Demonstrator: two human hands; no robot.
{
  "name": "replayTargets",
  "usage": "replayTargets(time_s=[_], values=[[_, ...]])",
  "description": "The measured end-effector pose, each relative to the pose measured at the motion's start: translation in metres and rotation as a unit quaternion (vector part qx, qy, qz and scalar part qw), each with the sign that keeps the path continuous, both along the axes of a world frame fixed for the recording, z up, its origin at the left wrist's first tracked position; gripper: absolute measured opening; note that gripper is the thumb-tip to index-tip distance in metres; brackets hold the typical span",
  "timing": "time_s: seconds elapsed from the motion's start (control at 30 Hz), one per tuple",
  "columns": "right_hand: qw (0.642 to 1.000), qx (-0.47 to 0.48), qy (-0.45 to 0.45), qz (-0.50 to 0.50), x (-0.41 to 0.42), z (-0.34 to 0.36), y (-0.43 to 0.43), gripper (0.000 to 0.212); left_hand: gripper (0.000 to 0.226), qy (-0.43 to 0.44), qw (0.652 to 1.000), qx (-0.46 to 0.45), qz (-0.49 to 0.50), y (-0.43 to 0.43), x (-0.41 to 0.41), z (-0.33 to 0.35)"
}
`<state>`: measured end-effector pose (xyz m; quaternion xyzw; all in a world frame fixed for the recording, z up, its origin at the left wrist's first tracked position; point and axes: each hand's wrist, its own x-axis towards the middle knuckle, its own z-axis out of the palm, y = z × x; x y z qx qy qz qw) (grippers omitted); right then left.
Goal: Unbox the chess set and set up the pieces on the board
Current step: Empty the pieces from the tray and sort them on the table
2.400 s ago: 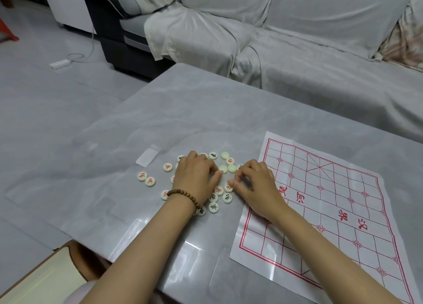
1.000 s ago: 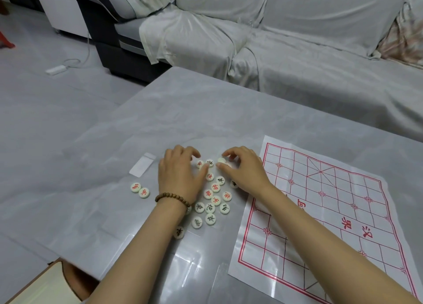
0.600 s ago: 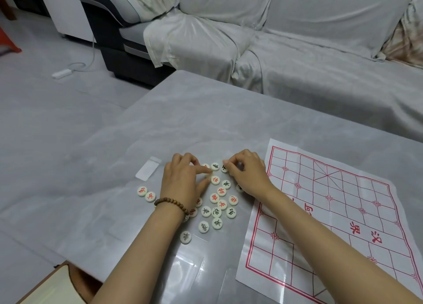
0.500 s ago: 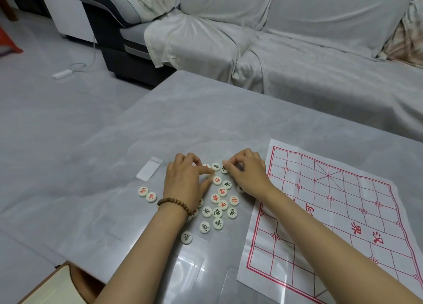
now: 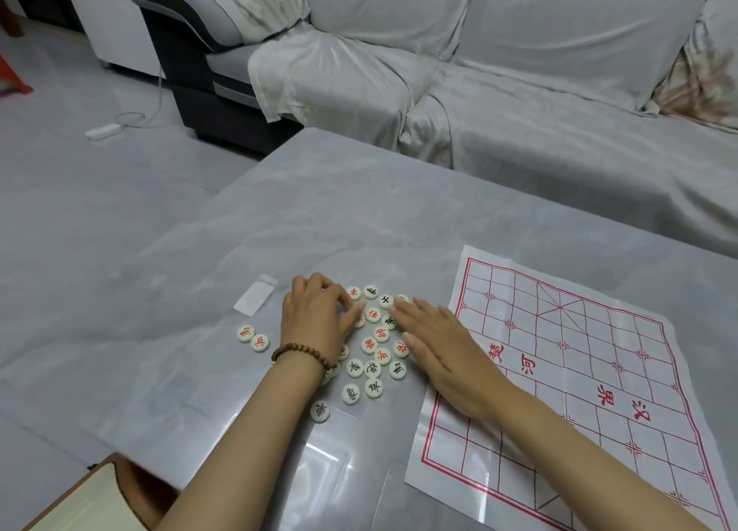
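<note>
Where left hand (image 5: 315,323) curls over pieces (image 5: 372,368), its grip unclear, right hand (image 5: 443,354) flat

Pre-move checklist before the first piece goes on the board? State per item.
1. Board unfolded and spread out: ok.
2. Board free of pieces: ok, none placed.
3. Visible pieces in the cluster face up: ok; under the hands, cannot tell.
4. Right hand free: ok, fingers straight across the cluster.
5. Left hand holding a piece: cannot tell, fingers curled.
6. Two stray pieces left of cluster, in view: ok.
</note>
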<state>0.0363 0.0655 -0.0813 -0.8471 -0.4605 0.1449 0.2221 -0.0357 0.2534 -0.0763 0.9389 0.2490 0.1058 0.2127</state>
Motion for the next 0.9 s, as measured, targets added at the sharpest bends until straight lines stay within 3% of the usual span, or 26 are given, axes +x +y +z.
replayTargets(time_s=[0.07,0.17,0.23,0.3,0.47,0.8,0.9], values=[[0.999,-0.04,-0.016,0.017,-0.002,-0.004,-0.002,0.07,0.026,-0.008,1.0,0.03,-0.002,-0.003,-0.002,0.001],[0.997,-0.071,-0.038,0.02,-0.003,-0.004,-0.004,0.071,0.044,-0.031,0.997,0.025,-0.071,-0.013,-0.006,0.008],[0.994,-0.088,-0.054,0.02,-0.004,-0.001,-0.007,0.069,0.056,0.013,0.989,0.035,-0.144,-0.022,-0.009,0.01],[0.992,-0.109,-0.067,0.014,-0.005,0.001,-0.011,0.068,0.052,0.075,0.98,0.061,-0.175,-0.029,-0.011,0.008],[0.988,-0.127,-0.075,-0.042,0.001,0.004,-0.01,0.073,0.05,0.133,0.976,0.084,-0.15,-0.033,-0.011,0.005],[0.989,-0.102,0.009,-0.104,0.058,0.003,0.049,0.053,0.049,0.162,0.972,0.033,-0.166,-0.005,0.054,0.012],[0.991,-0.046,0.054,-0.109,0.067,0.003,0.055,0.051,0.045,0.112,0.976,-0.055,-0.176,0.005,0.059,0.012]])
